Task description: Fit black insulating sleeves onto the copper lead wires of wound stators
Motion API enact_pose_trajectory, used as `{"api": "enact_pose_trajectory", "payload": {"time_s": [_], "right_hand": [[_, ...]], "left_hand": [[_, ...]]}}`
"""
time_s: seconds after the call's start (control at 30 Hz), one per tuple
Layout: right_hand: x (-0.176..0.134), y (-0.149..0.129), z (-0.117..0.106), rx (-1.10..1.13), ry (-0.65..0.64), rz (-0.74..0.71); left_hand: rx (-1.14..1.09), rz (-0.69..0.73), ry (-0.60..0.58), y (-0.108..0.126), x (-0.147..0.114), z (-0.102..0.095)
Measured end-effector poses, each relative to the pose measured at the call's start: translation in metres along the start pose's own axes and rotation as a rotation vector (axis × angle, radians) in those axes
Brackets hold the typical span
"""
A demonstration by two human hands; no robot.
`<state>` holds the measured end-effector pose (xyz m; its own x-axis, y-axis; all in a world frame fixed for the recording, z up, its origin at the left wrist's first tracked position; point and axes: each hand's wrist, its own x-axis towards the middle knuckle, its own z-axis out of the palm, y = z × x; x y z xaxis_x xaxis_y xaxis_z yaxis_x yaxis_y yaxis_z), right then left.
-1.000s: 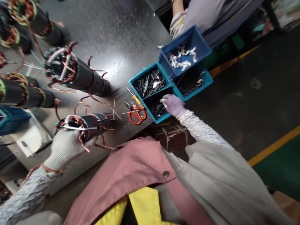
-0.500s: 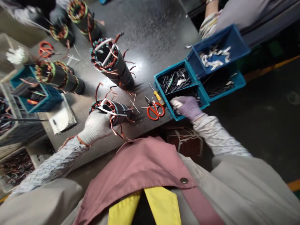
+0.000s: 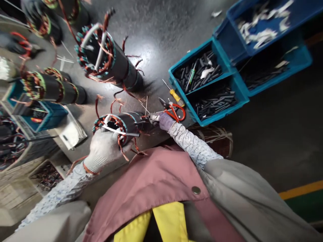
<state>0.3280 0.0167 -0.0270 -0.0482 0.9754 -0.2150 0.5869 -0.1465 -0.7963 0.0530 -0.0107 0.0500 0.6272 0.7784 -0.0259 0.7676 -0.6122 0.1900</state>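
Left hand [image 3: 104, 145]: pale-gloved, it is clasping the mouth end of the wound cylinder, fingers wrapping its side.
Wound cylinder [image 3: 131, 120]: it is sitting by the bench's near edge, showing a dark body and a ring of copper flecked with teal; a white tube [image 3: 113, 130] with a dark end is crossing its mouth, and twisted copper leads [image 3: 122, 151] are sticking out.
Right hand [image 3: 164, 121]: its fingers are bunching at the cylinder's other end; I cannot tell whether they are pinching anything.
Tight side: orange-handled scissors [image 3: 182, 113] and a yellow screwdriver [image 3: 176, 96] are lying just beyond that hand, with a teal bin [image 3: 219, 115] bordering them.
Open room: bare bench [image 3: 164, 37] is stretching between the second wound cylinder [image 3: 124, 69] and the bins.
Hard to see: the left fingertips are hiding partly behind the cylinder; a co-worker's dark-gloved hand [image 3: 32, 8] is blurring far left, cut off above.
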Motion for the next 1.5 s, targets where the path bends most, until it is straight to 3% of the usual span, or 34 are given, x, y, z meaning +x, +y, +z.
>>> {"api": "enact_pose_trajectory", "payload": {"time_s": [0.2, 0.3, 0.37, 0.43, 0.5, 0.6, 0.67, 0.77, 0.87, 0.97, 1.07, 1.13, 1.23, 1.33, 1.43, 1.5], "right_hand": [[0.004, -0.025, 0.001, 0.202, -0.041, 0.151], [0.011, -0.042, -0.009, -0.075, -0.042, 0.041], [0.014, -0.051, -0.019, -0.332, -0.139, -0.07], [0.012, -0.055, -0.027, -0.436, -0.246, -0.112], [0.008, -0.055, -0.031, -0.334, -0.286, -0.038], [0.004, -0.055, -0.029, -0.097, -0.291, 0.194], [0.005, -0.06, -0.025, -0.145, -0.281, 0.234], [0.01, -0.076, -0.018, -0.544, -0.315, 0.045], [0.016, -0.097, -0.011, -0.878, -0.448, -0.119], [0.025, -0.113, -0.005, -0.987, -0.549, -0.164], [0.033, -0.115, -0.006, -0.938, -0.565, -0.16], [0.03, -0.106, -0.007, -0.84, -0.526, -0.153], [0.021, -0.088, -0.001, -0.798, -0.342, -0.126], [0.014, -0.078, 0.007, -0.892, -0.207, -0.059], [0.003, -0.075, -0.002, -0.883, -0.078, -0.084], [-0.014, -0.078, -0.015, -0.814, 0.111, -0.215]], "left_hand": [[-0.057, 0.067, 0.065, -0.002, -0.002, 0.0], [-0.119, 0.07, 0.1, -0.003, -0.004, 0.002], [-0.143, 0.069, 0.099, -0.003, -0.004, 0.003], [-0.142, 0.058, 0.09, -0.003, -0.005, 0.003], [-0.134, 0.033, 0.075, -0.002, -0.005, 0.003], [-0.133, 0.003, 0.048, 0.0, -0.005, 0.002], [-0.133, -0.005, 0.032, 0.001, -0.005, 0.0], [-0.12, -0.019, 0.012, 0.002, -0.005, 0.001], [-0.104, -0.017, 0.007, 0.0, -0.007, 0.001], [-0.099, 0.015, -0.018, -0.003, -0.007, -0.003], [-0.094, 0.022, -0.073, -0.002, -0.004, -0.005], [-0.1, 0.001, -0.08, 0.003, 0.0, -0.004], [-0.126, -0.037, -0.038, 0.01, -0.004, -0.003], [-0.178, -0.027, 0.01, 0.005, -0.034, -0.022], [-0.235, -0.036, 0.206, -0.013, -0.076, -0.053], [-0.192, -0.08, 0.401, -0.028, -0.081, -0.068]]}}
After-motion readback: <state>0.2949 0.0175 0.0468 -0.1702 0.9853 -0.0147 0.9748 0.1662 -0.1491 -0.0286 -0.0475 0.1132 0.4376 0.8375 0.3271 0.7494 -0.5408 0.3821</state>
